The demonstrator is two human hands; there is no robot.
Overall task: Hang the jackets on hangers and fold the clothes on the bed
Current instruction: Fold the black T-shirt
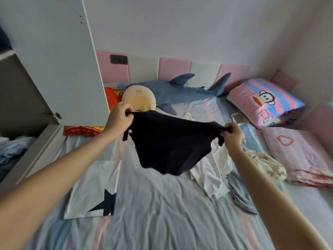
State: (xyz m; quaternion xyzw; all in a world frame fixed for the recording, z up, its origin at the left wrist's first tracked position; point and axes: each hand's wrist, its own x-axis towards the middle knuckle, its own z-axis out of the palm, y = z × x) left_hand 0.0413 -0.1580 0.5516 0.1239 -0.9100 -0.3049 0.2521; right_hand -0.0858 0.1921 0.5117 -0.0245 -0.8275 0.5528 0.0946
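The left hand [119, 117] and the right hand [232, 135] held a dark garment [167, 143] up over the bed [162, 219]. Each hand pinched a bunched upper corner between thumb and curled fingers. The cloth sagged between them and hung clear of the sheet; it was perhaps a top, though its shape was too crumpled to tell.

Below the left arm, a folded white piece with a dark star [93, 188] lay flat on the sheet. Under and beside the right arm lay a loose pile: a white garment [210, 170], a pale blue one [241, 195] and a cream patterned one [268, 165].

A plush shark [176, 91] lay along the headboard, with a pillow [264, 103] to the right. An open white door [59, 60] stood at the left.
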